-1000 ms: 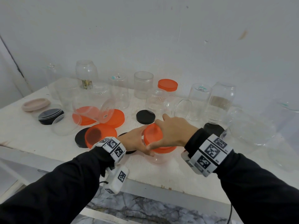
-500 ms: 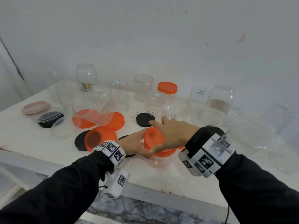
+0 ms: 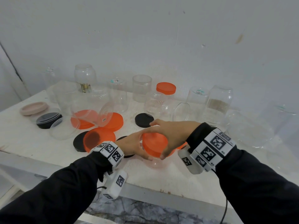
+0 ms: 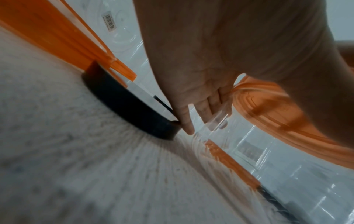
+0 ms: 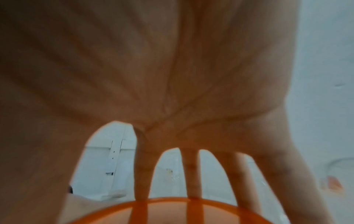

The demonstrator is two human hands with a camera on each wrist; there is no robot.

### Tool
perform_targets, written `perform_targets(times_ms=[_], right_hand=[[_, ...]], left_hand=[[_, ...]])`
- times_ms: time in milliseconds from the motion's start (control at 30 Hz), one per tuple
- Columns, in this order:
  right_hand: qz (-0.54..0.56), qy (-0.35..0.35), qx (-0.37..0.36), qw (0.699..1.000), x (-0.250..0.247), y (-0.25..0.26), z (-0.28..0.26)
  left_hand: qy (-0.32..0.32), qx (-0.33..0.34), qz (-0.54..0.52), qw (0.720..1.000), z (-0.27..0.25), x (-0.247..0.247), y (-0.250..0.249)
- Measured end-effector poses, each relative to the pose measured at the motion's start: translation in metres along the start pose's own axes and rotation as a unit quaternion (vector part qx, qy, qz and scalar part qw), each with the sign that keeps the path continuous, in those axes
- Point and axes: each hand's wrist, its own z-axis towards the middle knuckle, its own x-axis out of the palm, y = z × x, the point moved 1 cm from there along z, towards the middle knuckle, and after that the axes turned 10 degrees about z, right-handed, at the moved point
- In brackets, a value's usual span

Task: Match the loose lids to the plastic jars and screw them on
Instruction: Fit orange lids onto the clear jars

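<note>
A clear plastic jar (image 3: 153,162) stands near the table's front edge with an orange lid (image 3: 154,145) on its mouth. My left hand (image 3: 134,147) wraps round the jar's side just under the lid; in the left wrist view its fingers (image 4: 203,109) lie against the clear wall (image 4: 239,144) below the orange lid (image 4: 268,106). My right hand (image 3: 168,135) arches over the lid from above, fingers and thumb spread round its rim. In the right wrist view the fingers (image 5: 141,174) reach down onto the orange lid (image 5: 172,212).
Loose orange lids (image 3: 98,138) (image 3: 113,121) and black lids (image 3: 144,120) (image 3: 79,142) lie left and behind. Several clear jars, one lying on its side (image 3: 176,110) and one capped orange (image 3: 165,88), stand along the wall. The table's front edge (image 3: 145,189) is close.
My right hand has turned on the orange lid, the wrist swinging up and to the right. The left hand stays on the jar, which has not shifted on the table.
</note>
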Motion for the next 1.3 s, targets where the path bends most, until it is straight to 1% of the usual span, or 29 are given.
perform_targets(times_ms=[67, 267, 533, 767, 967, 1067, 1200, 1300], right_hand=[[0.018, -0.007, -0.018, 1.0, 0.0, -0.001, 0.0], [0.009, -0.097, -0.04, 0.994, 0.005, -0.004, -0.002], [0.001, -0.16, -0.037, 0.986, 0.014, -0.006, -0.002], [0.006, -0.182, -0.018, 0.983, 0.022, -0.009, 0.001], [0.071, -0.199, -0.008, 0.977, 0.034, -0.018, -0.006], [0.123, -0.202, 0.003, 0.972, 0.04, -0.022, -0.016], [0.153, -0.197, 0.005, 0.968, 0.039, -0.023, -0.021], [0.16, -0.229, -0.001, 0.96, 0.026, -0.023, -0.028]], left_hand=[[-0.002, 0.007, -0.007, 1.0, 0.0, 0.0, 0.0], [-0.008, 0.014, -0.006, 1.0, -0.001, -0.001, -0.002], [-0.011, 0.017, 0.012, 1.0, -0.001, -0.002, -0.005], [0.005, 0.025, 0.015, 1.0, -0.002, -0.003, -0.006], [0.003, 0.033, 0.01, 0.999, -0.006, 0.0, -0.013], [-0.006, 0.028, -0.001, 1.0, -0.008, 0.003, -0.014], [-0.022, 0.033, 0.011, 0.999, -0.007, 0.003, -0.019], [-0.05, 0.056, 0.017, 0.997, -0.002, -0.005, -0.029]])
